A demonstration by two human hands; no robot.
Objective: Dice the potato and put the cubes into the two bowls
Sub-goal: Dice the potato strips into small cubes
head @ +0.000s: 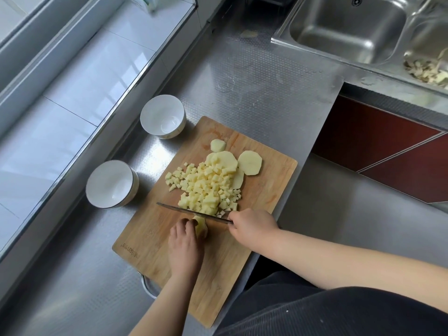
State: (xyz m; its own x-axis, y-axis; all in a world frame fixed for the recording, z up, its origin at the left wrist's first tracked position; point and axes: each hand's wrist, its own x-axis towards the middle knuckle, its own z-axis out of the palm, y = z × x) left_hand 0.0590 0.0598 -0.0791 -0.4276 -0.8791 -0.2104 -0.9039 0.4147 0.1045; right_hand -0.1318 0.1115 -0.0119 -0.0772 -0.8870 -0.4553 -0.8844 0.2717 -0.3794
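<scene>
**Knife working close to the fingertips, bowls waiting unfilled**

Dark clothing at the bottom edge is lying nearest, and from it both bare forearms are reaching onto the wooden cutting board [155, 241]. The left hand [185, 246] is pressing curled fingers down on a small remaining potato piece [200, 227], pinning it to the board. The right hand [252, 227] is gripping the handle of the knife [191, 211], whose blade is lying across the board just beyond the left fingertips and right against the held piece.

Beyond the blade a heap of cubes [206, 187] is sitting mid-board, with several uncut slices [249, 163] lying at its far side. Both white bowls, the near bowl [112, 184] and the far bowl [163, 116], are standing on the steel counter [254, 76] just left of the board, holding no potato.

The main risk looks to be the shrinking piece: with so little to hold, it could roll or slip, bringing the edge onto the fingertips. Cubes near the heap's edges could also scatter onto the counter when scooped towards the bowls.
</scene>
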